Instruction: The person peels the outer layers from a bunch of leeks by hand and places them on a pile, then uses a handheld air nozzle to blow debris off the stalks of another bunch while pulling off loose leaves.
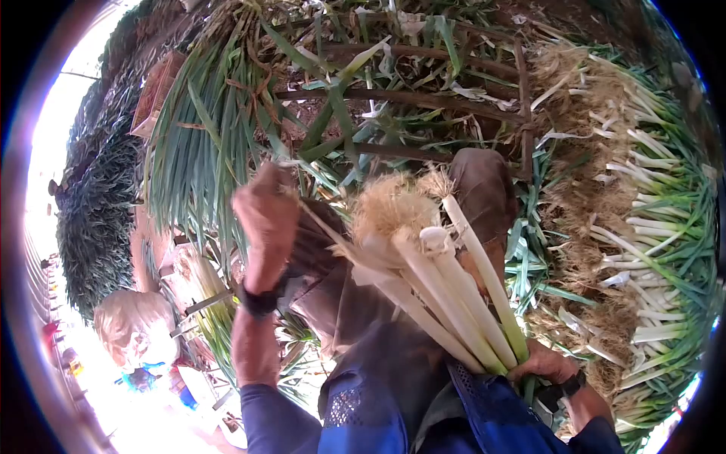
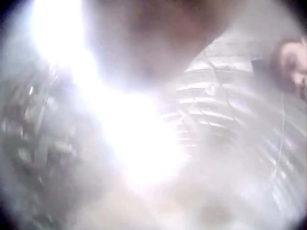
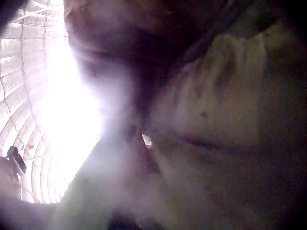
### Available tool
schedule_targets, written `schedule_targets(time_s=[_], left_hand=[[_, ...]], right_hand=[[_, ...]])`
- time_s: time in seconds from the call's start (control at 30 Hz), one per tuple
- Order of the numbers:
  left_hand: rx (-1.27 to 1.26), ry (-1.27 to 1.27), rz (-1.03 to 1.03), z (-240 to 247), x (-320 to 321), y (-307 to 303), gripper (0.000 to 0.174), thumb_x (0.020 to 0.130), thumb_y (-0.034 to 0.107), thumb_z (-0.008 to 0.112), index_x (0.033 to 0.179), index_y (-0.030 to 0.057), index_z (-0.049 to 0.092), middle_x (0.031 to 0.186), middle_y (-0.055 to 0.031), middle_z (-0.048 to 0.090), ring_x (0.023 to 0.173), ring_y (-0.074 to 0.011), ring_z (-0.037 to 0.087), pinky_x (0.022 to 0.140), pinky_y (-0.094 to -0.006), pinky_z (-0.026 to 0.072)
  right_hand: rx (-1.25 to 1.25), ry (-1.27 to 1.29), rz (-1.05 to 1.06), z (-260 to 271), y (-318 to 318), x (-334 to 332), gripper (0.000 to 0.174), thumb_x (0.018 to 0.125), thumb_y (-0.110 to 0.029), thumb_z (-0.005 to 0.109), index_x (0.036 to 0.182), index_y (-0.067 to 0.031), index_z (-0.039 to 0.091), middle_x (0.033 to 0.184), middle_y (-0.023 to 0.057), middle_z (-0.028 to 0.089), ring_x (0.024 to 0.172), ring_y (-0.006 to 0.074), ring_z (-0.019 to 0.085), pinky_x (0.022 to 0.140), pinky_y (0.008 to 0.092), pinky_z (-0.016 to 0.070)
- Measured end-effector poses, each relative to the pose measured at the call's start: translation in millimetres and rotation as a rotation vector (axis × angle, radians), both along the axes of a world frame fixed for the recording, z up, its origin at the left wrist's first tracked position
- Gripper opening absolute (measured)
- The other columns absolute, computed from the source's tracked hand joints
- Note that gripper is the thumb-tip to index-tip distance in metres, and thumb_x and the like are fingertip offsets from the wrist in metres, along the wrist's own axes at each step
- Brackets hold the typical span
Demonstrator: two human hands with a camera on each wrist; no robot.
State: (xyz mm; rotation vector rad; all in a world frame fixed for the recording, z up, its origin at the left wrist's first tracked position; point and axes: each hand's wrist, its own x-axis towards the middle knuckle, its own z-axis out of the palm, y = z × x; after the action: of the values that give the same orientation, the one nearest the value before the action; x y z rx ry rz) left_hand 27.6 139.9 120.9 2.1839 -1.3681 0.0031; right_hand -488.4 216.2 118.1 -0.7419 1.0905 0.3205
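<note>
1. Currently, your right hand (image 1: 546, 362) grips a bunch of leeks (image 1: 475, 306) near their green ends, low in front of your body, while the white stems slant up between your knees and the shaggy roots (image 1: 389, 204) point away from you.
2. Your left hand (image 1: 265, 219) is raised apart from the stems, blurred, with its fingers curled; it seems to pinch the end of a pale strip (image 1: 325, 227) that runs back to the bunch.
3. If you tug that strip hard, it could snap short or drag a stem out of line, since only your right hand appears to support the bunch.
4. A loose right grip could let the stems fan apart and slip; the one on the right already stands a little away from the others.
5. Dropped leeks could land among the leafy scraps and the wooden frame (image 1: 408, 96) in front of you, away from the row of leeks (image 1: 650, 227) on your right.
6. You can read no brand, label or writing anywhere: the pale bag (image 1: 136, 325) is washed out, and both wrist views are too hazy.
</note>
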Motion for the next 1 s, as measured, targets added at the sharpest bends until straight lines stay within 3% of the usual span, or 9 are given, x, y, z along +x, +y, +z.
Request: schedule_targets(time_s=[0.07,0.13,0.23,0.3,0.4,0.47,0.53,0.63,1.0], left_hand=[[-0.041,-0.213,-0.042,11.5,40.1,-10.7,0.005,0.094,0.012,0.069,0.09,0.0134,0.073,0.062,-0.0014,0.065,0.055,-0.009,0.061,0.05,-0.0292,0.0461],[0.035,0.611,-0.008,15.0,113.4,-30.9,0.026,0.091,0.013,0.072,0.114,0.0018,0.074,0.079,-0.0145,0.071,0.072,-0.0191,0.071,0.06,-0.0305,0.0541],[-0.147,0.691,0.042,41.4,142.2,-50.8,0.018,0.093,0.01,0.069,0.108,0.0006,0.075,0.091,-0.0219,0.073,0.093,-0.0241,0.075,0.077,-0.037,0.0608],[-0.102,-0.948,-0.017,47.8,147.8,-52.2,0.02,0.094,0.013,0.069,0.109,0.0,0.072,0.117,-0.0254,0.069,0.116,-0.0322,0.068,0.099,-0.0469,0.0544],[0.031,-0.803,-0.116,97.9,47.2,-43.1,0.019,0.095,0.017,0.068,0.108,0.0029,0.071,0.136,-0.0226,0.062,0.128,-0.0372,0.059,0.112,-0.0528,0.0432],[-0.206,-0.756,-0.473,94.4,-8.2,-29.3,0.014,0.093,0.016,0.066,0.099,0.0037,0.071,0.148,-0.0189,0.055,0.129,-0.034,0.059,0.108,-0.0514,0.047],[-0.082,0.089,-0.71,86.4,-85.3,0.5,0.044,0.083,0.009,0.065,0.126,0.0103,0.066,0.153,-0.0188,0.049,0.129,-0.0346,0.059,0.1,-0.0474,0.0526],[0.135,-0.522,-1.515,65.5,-163.6,38.7,0.07,0.091,0.035,0.065,0.155,0.0203,0.043,0.159,-0.0166,0.041,0.14,-0.0321,0.047,0.119,-0.0593,0.0311],[0.215,-0.615,-1.382,45.5,-166.1,73.8,0.06,0.102,0.033,0.047,0.159,0.0205,0.036,0.153,-0.0262,0.047,0.127,-0.0474,0.056,0.104,-0.0598,0.0452]], right_hand=[[0.046,-0.002,-0.006,2.1,0.8,-2.7,0.087,0.064,-0.014,0.093,0.142,-0.0034,0.055,0.128,0.0095,0.068,0.115,0.0206,0.064,0.101,0.0351,0.0499],[0.07,-0.013,-0.003,-1.9,-3.7,-4.8,0.09,0.064,-0.014,0.093,0.144,-0.0038,0.053,0.13,0.0091,0.067,0.116,0.0201,0.063,0.101,0.0349,0.05],[0.076,-0.025,0.01,-7.4,-3.7,-9.6,0.09,0.064,-0.014,0.093,0.144,-0.0046,0.053,0.131,0.0087,0.067,0.115,0.0202,0.063,0.1,0.0345,0.0505],[0.069,-0.037,-0.023,-9.7,-3.0,-8.1,0.085,0.065,-0.014,0.093,0.141,-0.0048,0.056,0.126,0.0081,0.069,0.112,0.0207,0.065,0.098,0.0341,0.0512],[0.138,-0.077,-0.103,-15.4,-4.1,-11.4,0.081,0.065,-0.013,0.092,0.139,-0.0046,0.057,0.123,0.0082,0.069,0.109,0.0203,0.066,0.097,0.0338,0.0516],[0.144,-0.087,-0.057,-22.9,-10.3,-15.9,0.08,0.067,-0.013,0.091,0.139,-0.0044,0.057,0.124,0.0086,0.069,0.11,0.0198,0.066,0.097,0.0335,0.0516],[0.15,-0.094,-0.028,-20.3,-14.4,-15.4,0.079,0.068,-0.012,0.091,0.139,-0.0042,0.057,0.124,0.0091,0.069,0.11,0.0193,0.066,0.097,0.0333,0.0517],[0.183,-0.11,-0.064,-10.5,-24.5,-2.7,0.072,0.073,-0.013,0.089,0.137,-0.0038,0.058,0.124,0.0093,0.069,0.111,0.0186,0.066,0.096,0.0318,0.0526],[0.302,-0.226,0.486,16.5,-108.9,75.6,0.059,0.078,-0.016,0.088,0.13,-0.0014,0.063,0.115,0.0103,0.073,0.1,0.0196,0.07,0.089,0.0324,0.0563]])
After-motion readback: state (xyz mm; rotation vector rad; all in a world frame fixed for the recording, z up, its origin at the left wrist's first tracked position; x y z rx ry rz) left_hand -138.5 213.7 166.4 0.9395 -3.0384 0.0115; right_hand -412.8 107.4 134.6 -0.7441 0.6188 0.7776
